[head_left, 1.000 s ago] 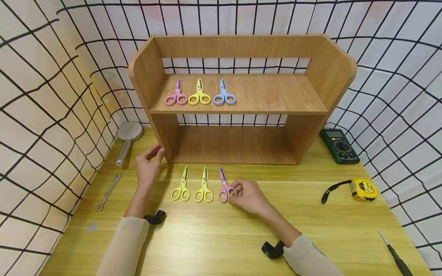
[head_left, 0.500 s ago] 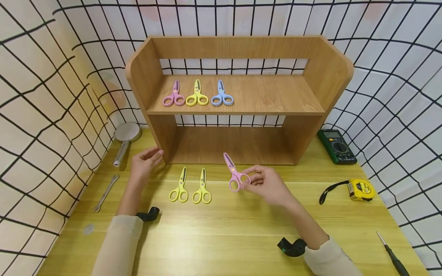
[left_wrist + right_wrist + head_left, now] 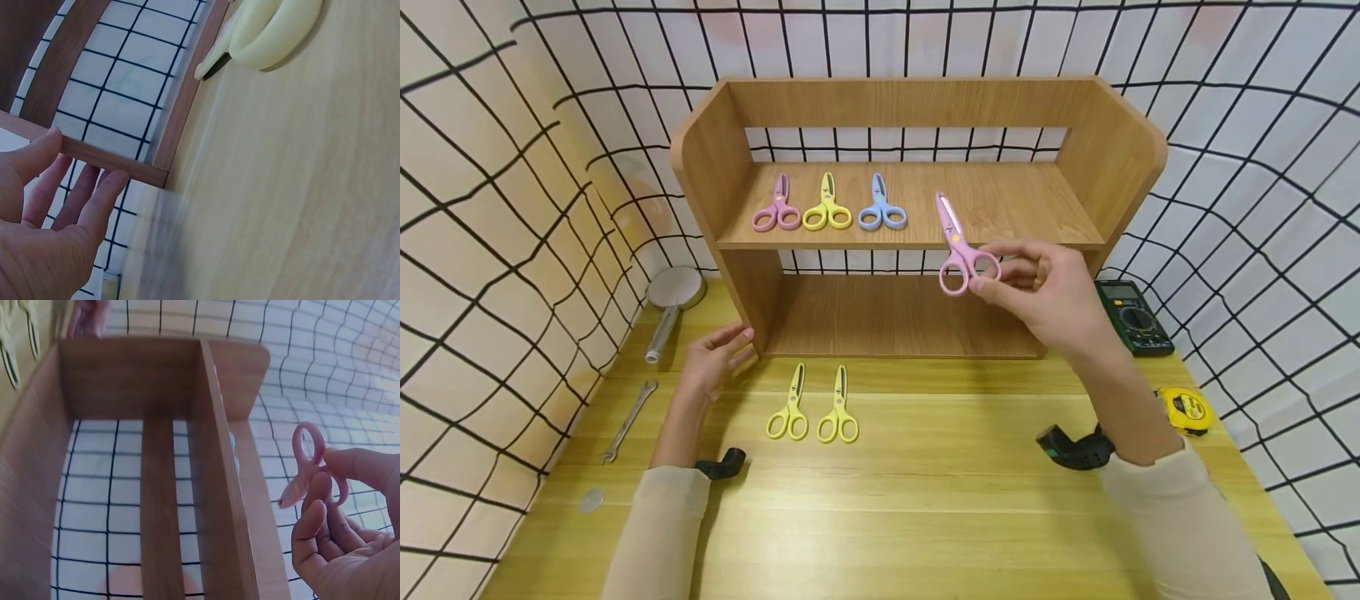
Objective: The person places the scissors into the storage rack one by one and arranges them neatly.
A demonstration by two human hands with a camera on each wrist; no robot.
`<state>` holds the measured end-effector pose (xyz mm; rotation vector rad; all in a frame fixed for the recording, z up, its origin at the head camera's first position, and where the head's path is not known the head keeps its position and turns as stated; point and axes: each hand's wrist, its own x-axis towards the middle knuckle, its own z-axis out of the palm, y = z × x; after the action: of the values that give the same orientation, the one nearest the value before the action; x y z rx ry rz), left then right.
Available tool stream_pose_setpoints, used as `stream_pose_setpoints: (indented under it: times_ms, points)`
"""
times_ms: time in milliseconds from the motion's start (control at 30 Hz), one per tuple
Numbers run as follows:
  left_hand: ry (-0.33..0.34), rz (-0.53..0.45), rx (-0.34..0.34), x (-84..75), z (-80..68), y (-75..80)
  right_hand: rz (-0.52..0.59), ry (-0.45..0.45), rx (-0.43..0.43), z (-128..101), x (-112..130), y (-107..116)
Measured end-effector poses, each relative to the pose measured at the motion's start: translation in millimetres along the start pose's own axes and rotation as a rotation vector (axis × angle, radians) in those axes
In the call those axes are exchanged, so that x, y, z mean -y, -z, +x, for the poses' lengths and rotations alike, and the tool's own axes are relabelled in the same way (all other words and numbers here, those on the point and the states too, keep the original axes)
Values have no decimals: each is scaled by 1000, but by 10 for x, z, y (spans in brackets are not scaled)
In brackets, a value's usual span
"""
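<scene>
My right hand [image 3: 1048,292] pinches a pair of pink scissors [image 3: 957,250] by a handle loop, blades pointing up and away. It holds them in front of the upper shelf's edge, right of the blue scissors [image 3: 881,208]. Pink scissors [image 3: 777,208] and yellow scissors [image 3: 827,208] lie left of the blue ones on that shelf. My left hand [image 3: 709,362] rests its thumb and fingers against the wooden shelf unit's [image 3: 737,275] left side panel, near the bottom. On the table below lie two more yellow scissors, one pair [image 3: 790,408] left of the other [image 3: 838,412].
A round-headed handled tool [image 3: 676,292], a wrench [image 3: 628,421] and a clear disc [image 3: 591,500] lie at the left. To the right are a multimeter [image 3: 1135,317] and a yellow tape measure [image 3: 1187,410], partly behind my right arm. Black grid fabric surrounds the table.
My right hand has lifted the pink scissors off the table, from beside the two yellow pairs, and carried them up and right to the upper shelf. My left hand stays at the side panel.
</scene>
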<state>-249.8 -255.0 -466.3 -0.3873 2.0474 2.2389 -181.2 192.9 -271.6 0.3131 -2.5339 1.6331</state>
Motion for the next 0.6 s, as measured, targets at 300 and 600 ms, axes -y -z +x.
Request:
stream_pose_setpoints:
  times_ms: [300, 600]
  points:
    - [-2, -2, -15, 20, 22, -29, -112, -31, -24, 759, 149, -17]
    - [-2, -20, -24, 35, 30, -31, -164, -94, 10, 1096, 69, -62]
